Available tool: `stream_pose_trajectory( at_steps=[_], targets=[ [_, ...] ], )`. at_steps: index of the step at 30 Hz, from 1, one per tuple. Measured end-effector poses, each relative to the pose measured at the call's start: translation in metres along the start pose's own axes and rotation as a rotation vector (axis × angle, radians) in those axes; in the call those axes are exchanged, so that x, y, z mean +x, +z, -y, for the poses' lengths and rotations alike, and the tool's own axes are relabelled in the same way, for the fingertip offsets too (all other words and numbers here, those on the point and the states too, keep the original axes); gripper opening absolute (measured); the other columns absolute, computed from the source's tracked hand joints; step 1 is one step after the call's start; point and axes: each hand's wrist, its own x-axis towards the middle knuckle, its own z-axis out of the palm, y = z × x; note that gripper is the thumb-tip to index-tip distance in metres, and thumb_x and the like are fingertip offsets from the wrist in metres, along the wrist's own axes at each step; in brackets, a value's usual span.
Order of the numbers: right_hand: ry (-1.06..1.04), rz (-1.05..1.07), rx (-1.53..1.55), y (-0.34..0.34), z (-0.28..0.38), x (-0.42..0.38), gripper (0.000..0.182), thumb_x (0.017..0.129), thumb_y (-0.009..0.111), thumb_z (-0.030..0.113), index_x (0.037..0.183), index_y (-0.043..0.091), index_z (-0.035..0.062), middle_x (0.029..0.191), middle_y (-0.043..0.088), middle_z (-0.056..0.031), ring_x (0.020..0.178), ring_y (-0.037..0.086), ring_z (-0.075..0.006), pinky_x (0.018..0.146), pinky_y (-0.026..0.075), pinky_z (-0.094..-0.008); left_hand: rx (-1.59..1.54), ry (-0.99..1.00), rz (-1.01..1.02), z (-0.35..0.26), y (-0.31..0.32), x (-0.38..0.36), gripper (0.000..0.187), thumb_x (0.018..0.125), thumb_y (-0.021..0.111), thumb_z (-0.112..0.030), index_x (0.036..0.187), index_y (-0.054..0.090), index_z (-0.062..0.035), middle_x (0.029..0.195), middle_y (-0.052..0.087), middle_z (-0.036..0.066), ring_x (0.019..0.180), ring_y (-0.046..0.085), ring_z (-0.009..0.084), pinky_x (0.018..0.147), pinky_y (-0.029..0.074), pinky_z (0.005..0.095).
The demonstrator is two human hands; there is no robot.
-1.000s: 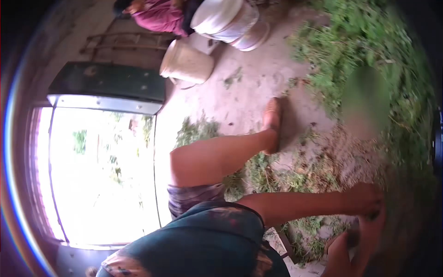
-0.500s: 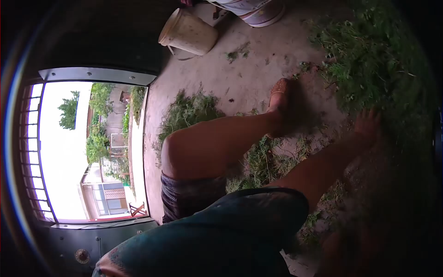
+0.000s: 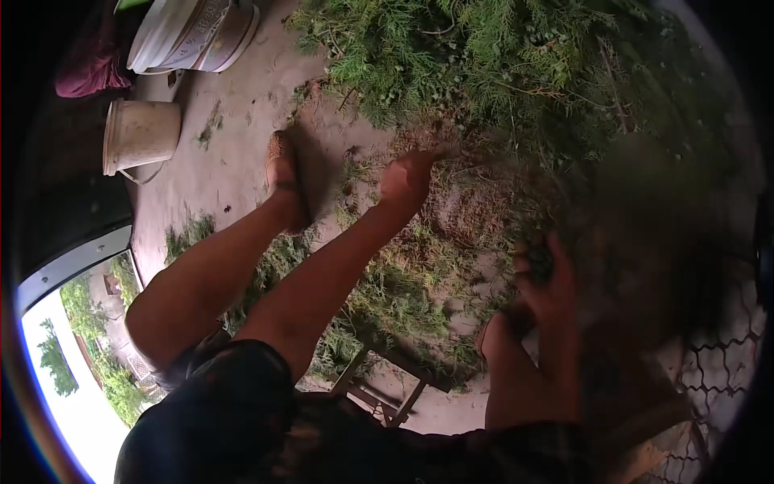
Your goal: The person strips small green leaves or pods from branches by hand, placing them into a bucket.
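Note:
My left hand is closed around a thin twig at the near edge of a large heap of green conifer branches. To the right and lower down, my right hand has its fingers curled around a small clump of dark green pieces, perhaps cones. Loose green sprigs and brown litter lie on the ground between and below my hands.
A beige bucket and a larger white bucket stand at the upper left. My sandaled foot is left of my left hand. A small wooden stool sits low in the middle, and wire mesh shows at the right.
The view has swung toward the heap, so the buckets and doorway have shifted left. My left hand is now clearly seen closed on a twig, and my right hand with the green clump has come into clear view.

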Motion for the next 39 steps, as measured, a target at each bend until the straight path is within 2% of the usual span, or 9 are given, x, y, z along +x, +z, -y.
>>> stream_pose_trajectory(
  at_steps=[2, 8, 11, 15, 20, 24, 30, 34, 39],
  targets=[
    [-0.026, 0.05, -0.008, -0.002, -0.001, -0.002, 0.024, 0.093, 0.048, 0.033, 0.093, 0.055, 0.0102, 0.087, 0.057, -0.0099, 0.062, 0.056, -0.0166, 0.041, 0.044, -0.0279, -0.044, -0.019, -0.249, -0.012, -0.004, 0.018, 0.017, 0.078, 0.059, -0.008, 0.095, 0.062, -0.0085, 0.079, 0.065, 0.01, 0.059, 0.061, 0.0292, 0.054, 0.05, 0.0379],
    [-0.042, 0.135, -0.059, 0.005, 0.004, -0.009, 0.022, 0.094, 0.049, 0.03, 0.089, 0.051, 0.0082, 0.083, 0.052, -0.0094, 0.054, 0.049, -0.0105, 0.035, 0.038, -0.0208, -0.013, -0.131, -0.05, -0.007, 0.008, 0.02, 0.019, 0.077, 0.065, -0.018, 0.096, 0.063, -0.0113, 0.084, 0.062, 0.018, 0.074, 0.061, 0.0328, 0.063, 0.05, 0.0414],
    [-0.029, 0.151, -0.025, 0.003, 0.005, -0.011, 0.025, 0.096, 0.043, 0.029, 0.092, 0.053, 0.0058, 0.083, 0.051, -0.0108, 0.055, 0.048, -0.0122, 0.036, 0.042, -0.0227, -0.076, -0.163, -0.252, -0.012, 0.004, 0.01, 0.021, 0.077, 0.063, -0.013, 0.097, 0.064, -0.0079, 0.086, 0.061, 0.018, 0.076, 0.062, 0.0337, 0.064, 0.051, 0.0403],
    [-0.067, 0.11, -0.049, 0.009, 0.003, -0.014, 0.024, 0.095, 0.046, 0.028, 0.091, 0.053, 0.0057, 0.083, 0.052, -0.0109, 0.054, 0.047, -0.0115, 0.035, 0.04, -0.0214, -0.044, -0.037, -0.302, -0.029, -0.004, 0.014, 0.019, 0.077, 0.062, -0.011, 0.096, 0.066, -0.0105, 0.082, 0.06, 0.013, 0.068, 0.061, 0.0274, 0.062, 0.05, 0.0358],
    [-0.156, 0.003, -0.301, 0.029, -0.002, -0.027, 0.023, 0.094, 0.049, 0.028, 0.09, 0.052, 0.0056, 0.081, 0.052, -0.0101, 0.051, 0.047, -0.0102, 0.035, 0.037, -0.0193, 0.238, 0.002, -0.037, -0.05, 0.014, 0.045, 0.015, 0.081, 0.061, -0.017, 0.093, 0.067, -0.0104, 0.088, 0.059, 0.016, 0.068, 0.061, 0.0288, 0.059, 0.051, 0.0378],
    [-0.137, -0.02, -0.381, 0.031, -0.003, -0.03, 0.022, 0.091, 0.053, 0.028, 0.088, 0.052, 0.0063, 0.077, 0.054, -0.0077, 0.052, 0.047, -0.0101, 0.036, 0.036, -0.019, -0.029, 0.009, -0.227, -0.053, 0.017, 0.041, 0.012, 0.081, 0.058, -0.011, 0.089, 0.064, -0.0057, 0.082, 0.063, 0.017, 0.062, 0.062, 0.0295, 0.054, 0.051, 0.0377],
    [-0.062, -0.118, -0.088, 0.022, -0.013, -0.006, 0.023, 0.089, 0.054, 0.029, 0.091, 0.056, 0.0056, 0.08, 0.06, -0.0077, 0.062, 0.055, -0.0161, 0.044, 0.043, -0.0252, -0.411, 0.532, -0.03, -0.143, -0.045, -0.034, 0.017, 0.079, 0.063, -0.007, 0.094, 0.06, -0.0004, 0.087, 0.063, 0.013, 0.07, 0.064, 0.0235, 0.062, 0.054, 0.0305],
    [0.011, 0.026, 0.106, 0.012, -0.011, -0.004, 0.022, 0.089, 0.053, 0.027, 0.092, 0.056, 0.0057, 0.085, 0.059, -0.0107, 0.065, 0.056, -0.0201, 0.044, 0.046, -0.029, -0.382, 0.031, -0.123, -0.106, -0.038, -0.005, 0.015, 0.08, 0.06, -0.006, 0.094, 0.062, 0.0006, 0.089, 0.064, 0.016, 0.072, 0.064, 0.0251, 0.066, 0.053, 0.0327],
    [-0.013, 0.113, 0.093, 0.004, -0.009, -0.008, 0.021, 0.088, 0.053, 0.026, 0.091, 0.056, 0.0062, 0.085, 0.058, -0.0118, 0.066, 0.056, -0.0191, 0.041, 0.045, -0.0285, 0.004, -0.076, -0.215, -0.049, -0.016, 0.058, 0.029, 0.076, 0.065, -0.012, 0.104, 0.059, -0.0037, 0.099, 0.06, 0.021, 0.083, 0.062, 0.0336, 0.07, 0.052, 0.0406]
  ],
)
